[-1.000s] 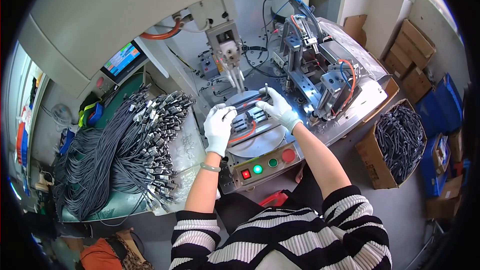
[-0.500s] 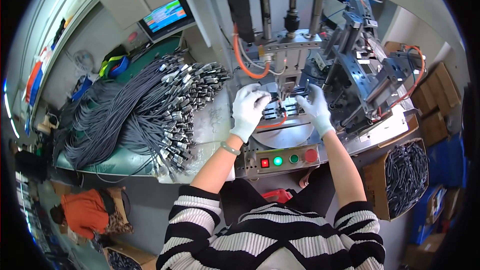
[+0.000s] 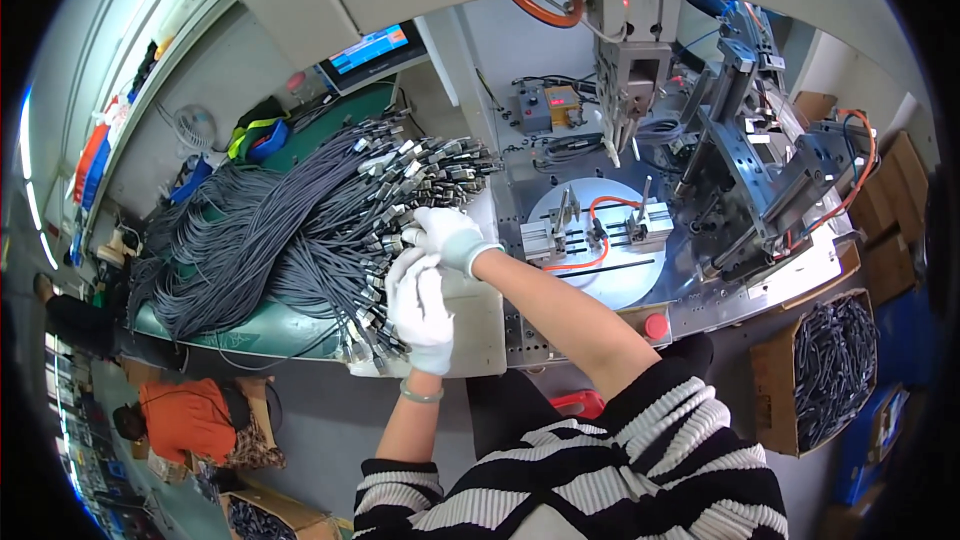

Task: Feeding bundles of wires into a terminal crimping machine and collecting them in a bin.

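Observation:
Both my hands wear white gloves and meet at the right edge of a large heap of dark grey cables. My right hand reaches across to the left, its fingers closed on a metal-ended cable connector at the heap. Just below it, my left hand points upward with bent fingers drawn together beside the right fingertips. What lies in its grip, if anything, is hidden. Several silver connectors stick out next to the left hand. To the right, the round metal fixture plate carries clamp blocks and an orange air hose.
A press head hangs above the fixture. A red button sits at the machine's front edge. Metal slides stand to the right. A carton of black parts is at lower right, and a person in orange at lower left.
Both hands have left the fixture and moved left to the cable heap, the right arm now crossing over. The press head has risen off the fixture. The view has shifted slightly.

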Demonstrator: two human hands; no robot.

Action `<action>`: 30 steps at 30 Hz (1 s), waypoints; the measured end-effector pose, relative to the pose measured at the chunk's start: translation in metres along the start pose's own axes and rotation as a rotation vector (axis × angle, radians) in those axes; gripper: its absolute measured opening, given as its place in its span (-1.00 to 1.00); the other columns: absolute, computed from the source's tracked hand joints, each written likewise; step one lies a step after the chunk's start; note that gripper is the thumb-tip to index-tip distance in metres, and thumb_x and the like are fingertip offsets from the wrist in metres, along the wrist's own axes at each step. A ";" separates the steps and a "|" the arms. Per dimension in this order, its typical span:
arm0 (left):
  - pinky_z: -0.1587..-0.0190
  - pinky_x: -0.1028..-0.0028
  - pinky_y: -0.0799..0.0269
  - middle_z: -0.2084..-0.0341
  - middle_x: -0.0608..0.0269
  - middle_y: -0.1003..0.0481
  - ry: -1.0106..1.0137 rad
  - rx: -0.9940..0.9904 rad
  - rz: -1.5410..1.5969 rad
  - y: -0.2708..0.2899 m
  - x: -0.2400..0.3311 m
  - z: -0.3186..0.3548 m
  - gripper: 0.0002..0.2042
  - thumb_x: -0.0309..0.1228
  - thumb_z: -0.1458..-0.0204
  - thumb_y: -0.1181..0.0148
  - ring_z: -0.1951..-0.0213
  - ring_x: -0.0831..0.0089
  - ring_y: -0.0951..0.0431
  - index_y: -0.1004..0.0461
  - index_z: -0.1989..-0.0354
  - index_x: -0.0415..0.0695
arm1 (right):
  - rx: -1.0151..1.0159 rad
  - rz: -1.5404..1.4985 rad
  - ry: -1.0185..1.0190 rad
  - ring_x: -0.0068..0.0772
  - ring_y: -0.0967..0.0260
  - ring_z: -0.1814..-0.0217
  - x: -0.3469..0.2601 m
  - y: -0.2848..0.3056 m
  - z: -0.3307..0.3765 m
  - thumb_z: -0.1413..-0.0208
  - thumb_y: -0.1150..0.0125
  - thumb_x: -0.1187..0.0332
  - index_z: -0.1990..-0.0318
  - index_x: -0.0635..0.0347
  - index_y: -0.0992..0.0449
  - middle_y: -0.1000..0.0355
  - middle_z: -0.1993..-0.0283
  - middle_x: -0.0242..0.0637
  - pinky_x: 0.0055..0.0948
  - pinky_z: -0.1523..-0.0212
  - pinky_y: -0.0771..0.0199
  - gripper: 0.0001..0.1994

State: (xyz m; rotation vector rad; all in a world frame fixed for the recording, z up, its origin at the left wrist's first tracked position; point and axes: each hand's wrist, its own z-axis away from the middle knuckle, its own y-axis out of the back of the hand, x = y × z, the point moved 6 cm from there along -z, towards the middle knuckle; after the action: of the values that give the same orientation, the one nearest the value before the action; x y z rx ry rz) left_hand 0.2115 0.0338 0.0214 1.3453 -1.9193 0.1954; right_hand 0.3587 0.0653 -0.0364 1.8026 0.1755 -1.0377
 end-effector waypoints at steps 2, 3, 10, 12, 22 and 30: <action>0.01 0.34 -0.38 0.10 0.16 -0.47 -0.045 -0.028 -0.034 0.008 -0.012 -0.005 -0.84 -0.49 -0.06 -0.05 0.08 0.25 -0.45 -0.56 0.25 -0.17 | -0.125 0.097 0.081 -0.02 -0.47 0.33 -0.009 -0.003 0.012 -0.01 -0.09 0.21 0.32 0.09 -0.51 -0.51 0.40 -0.19 -0.14 0.27 -0.45 -0.81; 0.01 0.33 -0.38 0.11 0.15 -0.48 -0.098 -0.044 -0.072 0.009 -0.012 -0.005 -0.84 -0.48 -0.06 -0.06 0.08 0.24 -0.45 -0.56 0.25 -0.17 | -0.125 0.102 0.070 -0.02 -0.47 0.33 0.001 -0.009 0.021 -0.01 -0.09 0.21 0.32 0.09 -0.51 -0.51 0.40 -0.19 -0.14 0.27 -0.45 -0.81; 0.05 0.28 -0.39 0.18 0.22 -0.51 -0.356 -0.364 -0.222 -0.035 -0.008 -0.018 -0.86 -0.41 -0.04 -0.09 0.16 0.22 -0.47 -0.56 0.27 -0.10 | 0.160 0.208 0.391 0.02 -0.41 0.45 0.028 0.059 0.135 -0.10 -0.05 0.13 0.52 0.14 -0.46 -0.46 0.50 -0.16 -0.19 0.39 -0.38 -0.70; 0.08 0.28 -0.39 0.19 0.25 -0.51 -0.353 -0.444 -0.320 -0.040 -0.024 -0.016 -0.86 -0.40 -0.05 -0.08 0.18 0.23 -0.47 -0.55 0.27 -0.08 | 0.133 0.121 0.323 -0.05 -0.33 0.53 0.052 0.103 0.165 -0.15 -0.08 0.12 0.54 0.18 -0.44 -0.40 0.56 -0.20 -0.27 0.44 -0.32 -0.66; 0.26 0.31 -0.38 0.37 0.31 -0.56 -0.373 -0.709 -0.346 -0.139 -0.021 -0.024 -0.79 -0.23 -0.08 -0.03 0.38 0.23 -0.49 -0.58 0.32 -0.01 | 0.240 -0.379 -0.316 -0.47 -0.23 0.45 0.208 0.221 0.218 -0.10 -0.12 0.22 0.40 0.35 -0.54 -0.39 0.53 -0.34 -0.52 0.37 -0.25 -0.70; 0.29 0.28 -0.38 0.36 0.23 -0.57 -0.143 -0.712 -0.255 -0.144 -0.045 -0.018 -0.71 -0.19 -0.10 0.00 0.36 0.13 -0.51 -0.61 0.29 -0.09 | 0.234 -0.366 -0.253 -0.60 -0.10 0.53 0.221 0.219 0.205 -0.11 -0.11 0.24 0.49 0.23 -0.48 -0.26 0.57 -0.48 -0.60 0.49 -0.11 -0.75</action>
State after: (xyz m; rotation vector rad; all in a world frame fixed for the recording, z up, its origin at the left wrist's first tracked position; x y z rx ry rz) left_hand 0.3496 0.0145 -0.0380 1.1011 -1.6618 -0.6664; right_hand 0.4977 -0.2786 -0.0684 1.8665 0.2428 -1.5914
